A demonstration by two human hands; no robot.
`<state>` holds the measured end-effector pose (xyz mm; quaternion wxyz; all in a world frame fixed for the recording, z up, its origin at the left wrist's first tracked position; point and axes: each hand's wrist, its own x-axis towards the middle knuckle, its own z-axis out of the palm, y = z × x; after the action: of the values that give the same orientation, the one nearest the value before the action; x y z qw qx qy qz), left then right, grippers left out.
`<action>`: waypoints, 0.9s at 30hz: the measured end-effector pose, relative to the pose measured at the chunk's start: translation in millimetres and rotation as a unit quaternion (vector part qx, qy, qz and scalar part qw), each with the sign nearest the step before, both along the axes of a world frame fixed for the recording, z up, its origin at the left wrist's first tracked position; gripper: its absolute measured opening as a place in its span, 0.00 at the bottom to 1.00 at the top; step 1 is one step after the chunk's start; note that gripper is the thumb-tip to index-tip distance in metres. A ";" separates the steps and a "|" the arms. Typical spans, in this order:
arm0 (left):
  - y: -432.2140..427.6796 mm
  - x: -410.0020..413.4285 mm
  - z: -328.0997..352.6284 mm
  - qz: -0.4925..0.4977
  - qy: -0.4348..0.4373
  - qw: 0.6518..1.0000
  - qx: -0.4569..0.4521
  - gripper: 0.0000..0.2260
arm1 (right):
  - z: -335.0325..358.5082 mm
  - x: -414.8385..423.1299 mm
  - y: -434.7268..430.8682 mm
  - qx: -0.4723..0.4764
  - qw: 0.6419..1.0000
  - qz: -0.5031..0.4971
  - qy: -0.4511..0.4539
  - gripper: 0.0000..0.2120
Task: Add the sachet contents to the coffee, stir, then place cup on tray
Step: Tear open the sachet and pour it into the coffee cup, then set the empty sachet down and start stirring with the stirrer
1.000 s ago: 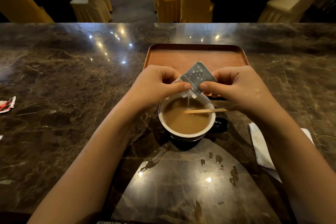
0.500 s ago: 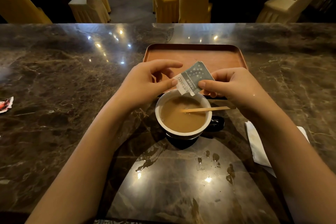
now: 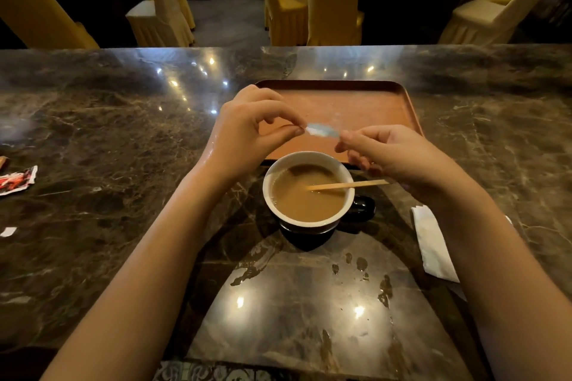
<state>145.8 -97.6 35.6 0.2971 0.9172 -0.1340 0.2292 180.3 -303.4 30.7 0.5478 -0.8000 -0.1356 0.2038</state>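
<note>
Hands hold the sachet (image 3: 322,130) between them, above the gap between tray and cup. Left hand (image 3: 250,130) pinches sachet's left end w/ thumb and index; other fingers curled. Right hand (image 3: 393,153) pinches the right end; fingers curled in. Sachet is motion-blurred, approx. flat and edge-on to camera; print not readable. Whether it is torn open: cannot tell.

Cup (image 3: 309,192) stands on the table (image 3: 108,139) directly below the hands, at 6 o'clock from sachet. White inside, dark outside, handle at 3 o'clock. Filled w/ light-brown coffee. Wooden stir stick (image 3: 349,185) lies across the rim, one end in the coffee, other end pointing to 3 o'clock, passing under right hand.

Tray (image 3: 356,102), brown, rectangular, lies at 12 o'clock from cup; near edge just beside the cup rim.

Napkin (image 3: 433,244), white, folded, lies at 4 o'clock from cup, partly under right forearm. Liquid spots (image 3: 359,266) on table at 6 o'clock from cup. Red wrapper (image 3: 17,179) at 9 o'clock, well apart, near table's left edge. White scrap (image 3: 7,231) lies below it. Yellow-covered chairs (image 3: 334,3) stand beyond the table's far edge.
</note>
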 end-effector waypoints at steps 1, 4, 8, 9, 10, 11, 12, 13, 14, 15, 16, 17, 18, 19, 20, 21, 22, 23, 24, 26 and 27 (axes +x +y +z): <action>1.2 -0.8 1.7 0.004 -0.006 1.000 -0.012 0.05 | 2.5 -0.9 -2.8 -0.013 1.000 -0.002 -0.009 0.16; 7.8 -4.2 7.9 0.029 -0.012 0.999 -0.036 0.05 | 11.6 -4.9 -14.1 -0.077 0.996 0.006 -0.045 0.18; 20.2 -12.2 17.8 0.076 -0.014 0.997 -0.028 0.05 | 15.6 -19.3 -27.4 -0.122 0.988 0.050 -0.078 0.16; 22.9 -15.3 20.4 0.092 -0.012 0.995 -0.031 0.05 | 15.1 -24.3 -29.5 -0.115 0.989 0.055 -0.080 0.15; 25.7 -19.0 22.9 0.107 -0.008 0.993 -0.037 0.05 | 14.4 -28.5 -31.2 -0.097 0.991 0.058 -0.072 0.15; 28.3 -22.9 25.1 0.119 -0.002 0.992 -0.043 0.05 | 13.8 -31.9 -32.7 -0.069 0.994 0.061 -0.054 0.16; 31.2 -27.1 27.2 0.126 0.008 0.991 -0.047 0.04 | 12.6 -33.9 -33.7 -0.037 0.997 0.063 -0.034 0.15; 34.5 -31.9 29.2 0.129 0.024 0.990 -0.045 0.04 | 11.2 -35.2 -33.7 -0.008 0.998 0.062 -0.019 0.13; 38.3 -36.7 31.1 0.127 0.045 0.990 -0.041 0.05 | 9.6 -35.7 -32.6 0.013 0.998 0.055 -0.016 0.11; 43.2 -41.5 32.9 0.121 0.073 0.989 -0.037 0.06 | 7.8 -36.0 -30.5 0.028 0.999 0.040 -0.021 0.08; 47.8 -46.2 34.9 0.111 0.107 0.987 -0.038 0.06 | 6.4 -36.3 -27.4 0.040 0.999 0.020 -0.030 0.06; 52.7 -50.3 36.7 0.100 0.142 0.984 -0.045 0.06 | 5.4 -37.4 -23.4 0.050 0.998 0.003 -0.041 0.06; 57.4 -53.7 37.8 0.090 0.175 0.979 -0.060 0.07 | 4.7 -39.2 -19.3 0.058 0.997 -0.008 -0.052 0.06; 61.6 -55.9 37.8 0.083 0.206 0.972 -0.081 0.07 | 4.9 -41.6 -14.8 0.062 0.996 -0.011 -0.064 0.07; 65.7 -56.9 36.3 0.079 0.237 0.963 -0.104 0.07 | 5.5 -44.6 -10.5 0.065 0.995 -0.010 -0.076 0.07; 69.8 -57.4 33.5 0.075 0.266 0.954 -0.120 0.07 | 6.3 -47.8 -6.8 0.067 0.994 -0.007 -0.088 0.07; 73.9 -56.9 29.7 0.072 0.292 0.946 -0.126 0.07 | 7.0 -50.5 -4.2 0.067 0.993 -0.005 -0.100 0.07; 77.9 -56.2 25.5 0.070 0.312 0.939 -0.124 0.06 | 7.5 -53.3 -2.6 0.062 0.992 -0.002 -0.112 0.07; 81.4 -55.0 21.1 0.069 0.325 0.935 -0.123 0.05 | 7.7 -55.6 -2.3 0.051 0.991 0.001 -0.127 0.08; 87.0 -51.9 13.6 0.072 0.342 0.929 -0.123 0.05 | 8.1 -59.3 -5.5 0.027 0.987 -0.001 -0.158 0.08; 89.0 -50.2 10.9 0.076 0.350 0.926 -0.120 0.04 | 8.7 -60.6 -8.1 0.018 0.985 -0.011 -0.173 0.08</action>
<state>95.6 -8.7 46.5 0.4144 0.9041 0.0773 -0.0700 119.7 -311.5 39.5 0.5325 -0.8148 -0.2226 0.0538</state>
